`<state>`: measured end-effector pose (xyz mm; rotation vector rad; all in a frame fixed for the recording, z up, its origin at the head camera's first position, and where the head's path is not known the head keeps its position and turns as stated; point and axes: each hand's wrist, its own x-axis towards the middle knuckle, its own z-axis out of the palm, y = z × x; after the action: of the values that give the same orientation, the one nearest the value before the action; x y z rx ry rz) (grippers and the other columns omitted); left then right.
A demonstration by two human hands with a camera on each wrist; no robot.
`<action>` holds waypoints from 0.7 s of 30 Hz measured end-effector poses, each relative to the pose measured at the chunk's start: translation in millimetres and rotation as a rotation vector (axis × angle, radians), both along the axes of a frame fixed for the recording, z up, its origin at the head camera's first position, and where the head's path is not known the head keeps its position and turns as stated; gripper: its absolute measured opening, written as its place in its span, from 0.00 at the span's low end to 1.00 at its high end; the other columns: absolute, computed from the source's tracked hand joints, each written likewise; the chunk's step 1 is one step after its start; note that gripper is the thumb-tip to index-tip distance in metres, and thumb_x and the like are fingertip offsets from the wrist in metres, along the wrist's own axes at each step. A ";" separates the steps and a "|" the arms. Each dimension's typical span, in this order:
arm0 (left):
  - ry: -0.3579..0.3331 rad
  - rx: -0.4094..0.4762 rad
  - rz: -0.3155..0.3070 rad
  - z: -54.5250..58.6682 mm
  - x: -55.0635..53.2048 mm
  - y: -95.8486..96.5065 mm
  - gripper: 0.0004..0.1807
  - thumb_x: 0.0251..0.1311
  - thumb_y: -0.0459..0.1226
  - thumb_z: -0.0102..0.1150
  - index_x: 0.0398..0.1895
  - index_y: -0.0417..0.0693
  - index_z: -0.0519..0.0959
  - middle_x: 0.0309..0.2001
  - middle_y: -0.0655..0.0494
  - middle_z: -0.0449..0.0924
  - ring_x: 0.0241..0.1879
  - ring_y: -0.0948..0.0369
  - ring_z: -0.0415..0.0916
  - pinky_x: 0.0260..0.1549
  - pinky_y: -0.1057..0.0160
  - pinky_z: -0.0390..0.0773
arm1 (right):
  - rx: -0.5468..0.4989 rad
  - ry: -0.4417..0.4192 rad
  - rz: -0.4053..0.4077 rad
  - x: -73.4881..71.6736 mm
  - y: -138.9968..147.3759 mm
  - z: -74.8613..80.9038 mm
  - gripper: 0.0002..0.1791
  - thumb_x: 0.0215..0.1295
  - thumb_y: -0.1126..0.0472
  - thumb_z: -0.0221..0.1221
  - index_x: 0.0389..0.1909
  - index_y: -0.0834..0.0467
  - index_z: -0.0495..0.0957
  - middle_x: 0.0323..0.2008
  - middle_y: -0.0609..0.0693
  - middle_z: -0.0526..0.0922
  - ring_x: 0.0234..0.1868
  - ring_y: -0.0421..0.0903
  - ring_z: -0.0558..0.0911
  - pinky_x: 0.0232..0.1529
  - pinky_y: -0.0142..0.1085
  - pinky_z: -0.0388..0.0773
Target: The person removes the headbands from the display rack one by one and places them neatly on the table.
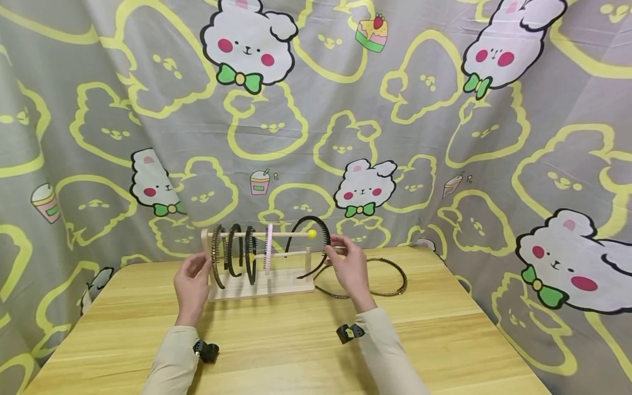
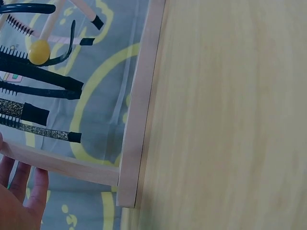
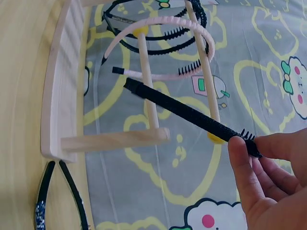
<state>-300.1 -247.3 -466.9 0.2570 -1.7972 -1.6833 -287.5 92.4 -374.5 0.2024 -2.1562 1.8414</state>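
My right hand (image 1: 349,266) pinches a black toothed headband (image 3: 192,115) between thumb and fingers near its top bend. The headband stands upright around the yellow-tipped end of the top rod (image 1: 291,234) of a wooden headband rack (image 1: 291,286). At the opposite end, my left hand (image 1: 191,282) grips the rack's upright post (image 2: 62,165), fingers behind it. Between the hands hang a brown headband (image 1: 215,263), black headbands (image 1: 250,269) and a pale pink headband (image 1: 269,247).
A dark glittery headband (image 1: 406,280) lies on the wooden table (image 1: 276,345), right of the rack and partly behind my right hand. A patterned grey curtain (image 1: 316,137) hangs close behind the table's back edge.
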 end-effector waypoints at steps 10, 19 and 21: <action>0.008 -0.006 0.015 -2.3 -1.8 0.6 0.14 0.63 0.37 0.63 0.49 0.40 0.79 0.39 0.75 0.80 0.44 0.76 0.76 0.41 0.82 0.76 | -0.019 0.031 -0.042 -12.1 20.5 -20.2 0.18 0.64 0.66 0.63 0.55 0.61 0.77 0.48 0.58 0.80 0.46 0.52 0.82 0.37 0.34 0.86; 0.026 -0.012 0.019 -1.6 -0.7 1.0 0.13 0.63 0.37 0.64 0.48 0.40 0.79 0.38 0.77 0.79 0.43 0.77 0.76 0.40 0.82 0.75 | -0.069 -0.007 -0.052 -12.5 39.1 -22.3 0.18 0.65 0.68 0.62 0.56 0.62 0.76 0.48 0.59 0.78 0.47 0.52 0.81 0.42 0.43 0.86; 0.028 -0.012 0.019 -1.4 -0.5 1.1 0.13 0.63 0.36 0.64 0.48 0.40 0.79 0.37 0.77 0.79 0.42 0.77 0.76 0.40 0.82 0.75 | -0.073 -0.015 -0.060 -12.5 43.1 -22.0 0.18 0.65 0.67 0.62 0.56 0.61 0.75 0.48 0.58 0.78 0.47 0.52 0.81 0.42 0.40 0.86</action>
<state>-300.7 -246.2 -468.2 0.2433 -1.7785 -1.6550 -300.0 135.5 -396.5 0.1072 -2.0772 1.8890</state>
